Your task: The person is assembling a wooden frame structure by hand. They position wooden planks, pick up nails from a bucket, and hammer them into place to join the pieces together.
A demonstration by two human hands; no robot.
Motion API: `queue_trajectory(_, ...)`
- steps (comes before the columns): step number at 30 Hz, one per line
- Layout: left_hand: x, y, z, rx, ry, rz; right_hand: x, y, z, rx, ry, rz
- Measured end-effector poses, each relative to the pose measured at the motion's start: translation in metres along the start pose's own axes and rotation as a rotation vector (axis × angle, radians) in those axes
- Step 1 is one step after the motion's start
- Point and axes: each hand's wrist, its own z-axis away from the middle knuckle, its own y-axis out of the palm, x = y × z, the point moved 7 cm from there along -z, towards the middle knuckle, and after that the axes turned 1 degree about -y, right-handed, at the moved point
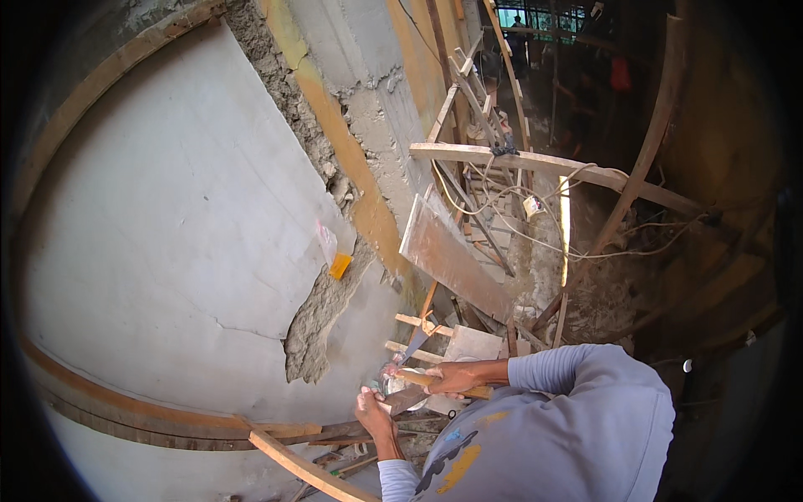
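Observation:
My right hand is closed around a pale wooden-handled tool. Its far end, left of the hand, is blurred and I cannot make out its kind. Close by on the left, my left hand has its fingers closed at the end of a dark brown piece of wood, which lies below the tool. A saw-like grey blade slants just beyond both hands. Around it are short wooden strips and a pale flat board.
A pale wall with broken plaster stands at left; a plastic bag and orange piece hang on it. A wide board leans ahead. Wooden beams with loose cables cross at right. A timber juts up near left.

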Motion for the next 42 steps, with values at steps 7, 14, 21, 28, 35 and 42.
queue_trajectory(7,-0.006,0.032,0.007,0.306,-0.037,-0.347,-0.012,-0.03,0.022,-0.18,-0.054,0.267)
queue_trajectory(14,-0.013,0.067,0.03,0.445,0.16,-0.551,-0.04,-0.057,0.001,-0.466,-0.337,0.618)
queue_trajectory(21,-0.039,0.027,0.01,0.188,-0.052,-0.213,-0.025,-0.051,0.002,-0.573,-0.047,0.097)
queue_trajectory(28,-0.078,0.02,0.037,0.088,0.009,0.18,-0.014,-0.027,-0.013,-0.488,-0.219,-0.219)
queue_trajectory(35,-0.13,0.064,0.075,0.183,0.196,0.218,-0.088,0.0,-0.058,-0.564,0.121,-0.742)
queue_trajectory(42,-0.133,0.085,0.109,0.437,0.311,0.093,-0.091,0.013,-0.051,-0.617,0.248,-1.101)
